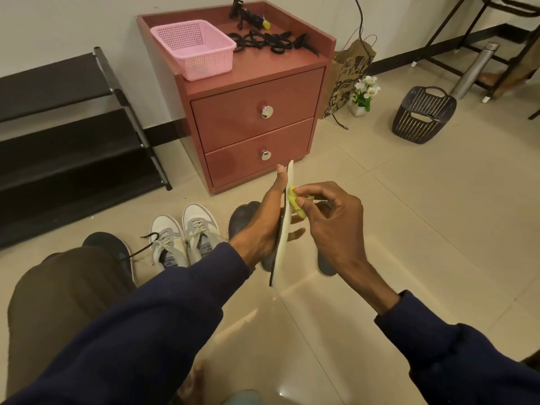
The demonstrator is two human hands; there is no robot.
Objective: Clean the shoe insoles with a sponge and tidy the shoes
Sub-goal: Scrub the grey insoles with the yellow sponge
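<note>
In the centre of the frame the insole [281, 255] is pale cream with a black edge, and the sponge [293, 200] against it is bright yellow. At lower left the sneakers [187, 235] are white and grey, and the sleeves [146, 331] are navy. The cabinet [233, 118] above is reddish brown with shiny silver knobs [267, 111]. On it is a pink basket [204, 65] with a fine grid of holes. The rack [67, 135] at left is black, the floor [409, 214] is glossy beige tile, and the dark basket [409, 127] at right is speckled with pale slots.
</note>
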